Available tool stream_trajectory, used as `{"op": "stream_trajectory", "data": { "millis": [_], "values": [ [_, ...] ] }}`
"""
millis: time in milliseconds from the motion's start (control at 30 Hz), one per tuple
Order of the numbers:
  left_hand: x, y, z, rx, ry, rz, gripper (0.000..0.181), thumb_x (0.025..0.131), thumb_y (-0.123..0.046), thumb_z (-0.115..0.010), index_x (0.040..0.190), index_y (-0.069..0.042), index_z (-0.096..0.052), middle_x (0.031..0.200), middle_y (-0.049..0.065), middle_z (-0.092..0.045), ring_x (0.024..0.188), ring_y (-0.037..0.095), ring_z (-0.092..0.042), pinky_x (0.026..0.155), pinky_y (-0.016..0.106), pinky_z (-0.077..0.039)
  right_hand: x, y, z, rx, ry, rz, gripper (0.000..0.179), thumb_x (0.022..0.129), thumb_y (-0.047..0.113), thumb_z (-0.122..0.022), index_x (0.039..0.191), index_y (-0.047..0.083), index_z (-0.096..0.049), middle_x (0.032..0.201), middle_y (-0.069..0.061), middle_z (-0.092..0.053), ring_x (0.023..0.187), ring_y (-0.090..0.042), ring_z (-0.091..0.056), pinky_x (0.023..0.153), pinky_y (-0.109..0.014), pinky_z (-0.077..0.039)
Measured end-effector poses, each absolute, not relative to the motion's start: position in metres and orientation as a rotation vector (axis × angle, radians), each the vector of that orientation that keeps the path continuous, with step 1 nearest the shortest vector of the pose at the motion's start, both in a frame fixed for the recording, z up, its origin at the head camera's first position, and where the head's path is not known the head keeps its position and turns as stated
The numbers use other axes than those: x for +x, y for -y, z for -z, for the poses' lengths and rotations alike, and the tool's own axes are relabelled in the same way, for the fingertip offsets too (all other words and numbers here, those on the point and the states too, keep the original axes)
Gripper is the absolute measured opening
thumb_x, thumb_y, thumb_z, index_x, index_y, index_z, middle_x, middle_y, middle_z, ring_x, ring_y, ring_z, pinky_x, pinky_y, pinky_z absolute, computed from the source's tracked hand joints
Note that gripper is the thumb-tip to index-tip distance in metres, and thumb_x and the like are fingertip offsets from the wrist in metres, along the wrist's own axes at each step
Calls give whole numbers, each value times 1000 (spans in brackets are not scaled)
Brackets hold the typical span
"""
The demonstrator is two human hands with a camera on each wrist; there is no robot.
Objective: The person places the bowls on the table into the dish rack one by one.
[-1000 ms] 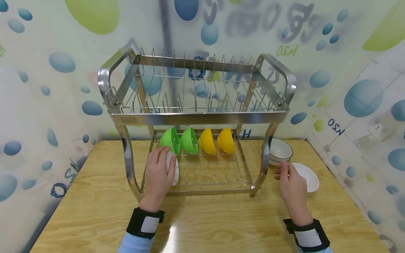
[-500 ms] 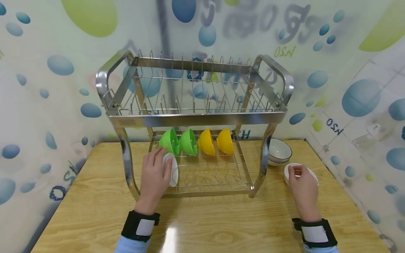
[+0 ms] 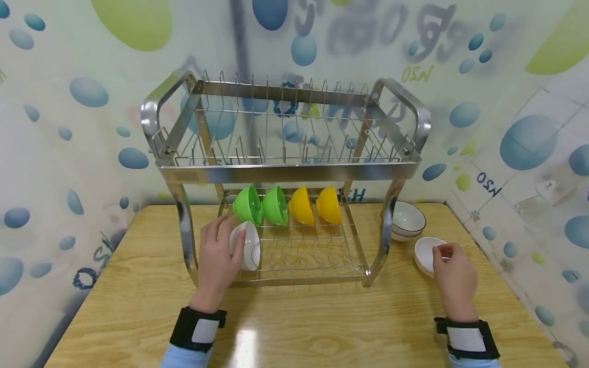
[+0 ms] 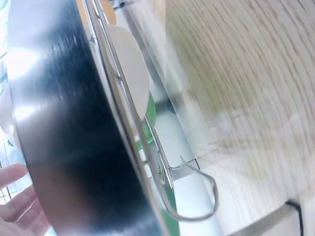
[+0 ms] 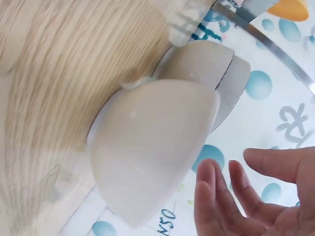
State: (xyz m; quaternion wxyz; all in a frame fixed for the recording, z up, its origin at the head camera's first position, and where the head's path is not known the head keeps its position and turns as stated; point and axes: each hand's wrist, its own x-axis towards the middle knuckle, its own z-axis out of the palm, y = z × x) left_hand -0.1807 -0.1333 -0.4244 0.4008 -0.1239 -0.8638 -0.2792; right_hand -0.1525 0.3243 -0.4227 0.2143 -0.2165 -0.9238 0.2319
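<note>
My left hand (image 3: 216, 258) holds a white bowl (image 3: 250, 248) by its outer side, thumb in front. The bowl stands on its side on the lower tier of a metal dish rack (image 3: 294, 278). In the left wrist view a steel rail hides much of the bowl, and the left hand's fingers (image 4: 22, 204) show at the lower left. My right hand (image 3: 455, 276) hovers with bent fingers over the edge of another white bowl (image 3: 422, 255) on the table. In the right wrist view its fingers (image 5: 215, 184) are spread from the thumb, with a gap to that bowl (image 5: 152, 147).
Two green bowls (image 3: 275, 205) and two yellow bowls (image 3: 301, 205) stand tilted in a row at the back of the lower tier. Dark-rimmed white bowls (image 3: 407, 220) are stacked right of the rack. A patterned wall (image 3: 497, 102) rises behind the wooden table (image 3: 331, 327).
My left hand has shifted left, and the bowl it holds has turned, showing more of its inside. The right hand has moved right across the white bowl on the table.
</note>
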Motion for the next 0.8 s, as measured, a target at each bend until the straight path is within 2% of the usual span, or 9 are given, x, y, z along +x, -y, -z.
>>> {"op": "stream_trajectory", "data": {
  "millis": [167, 300, 533, 800],
  "values": [
    [-180, 136, 425, -303, 2185, 716, 35, 89, -19, -61, 117, 2, -57, 121, 28, -53, 113, 43, -47, 89, 55, -44, -152, -331, 425, -619, 2570, -608, 26, 93, 17, -56, 102, -7, -58, 100, -29, -62, 85, -43, -57, 64, -47, -43],
    [-179, 136, 424, -301, 2194, 718, 36, 89, -19, -61, 117, 3, -57, 121, 28, -52, 113, 44, -47, 90, 55, -44, -153, -335, 428, -637, 2568, -580, 26, 91, 13, -57, 103, -10, -57, 100, -31, -59, 86, -45, -52, 71, -51, -40],
    [-179, 135, 423, -285, 2210, 716, 36, 90, -19, -61, 118, 3, -56, 122, 28, -51, 114, 43, -47, 90, 55, -43, -156, -346, 431, -897, 2693, -626, 41, 94, 19, -52, 121, -10, -43, 116, -38, -42, 105, -53, -37, 80, -58, -40],
    [-178, 135, 424, -278, 2224, 721, 37, 90, -20, -61, 119, 3, -56, 122, 28, -51, 115, 43, -46, 90, 55, -43, -159, -356, 435, -1016, 2722, -687, 50, 92, 15, -48, 130, -14, -32, 121, -41, -34, 106, -52, -36, 86, -61, -41]
  ]
}}
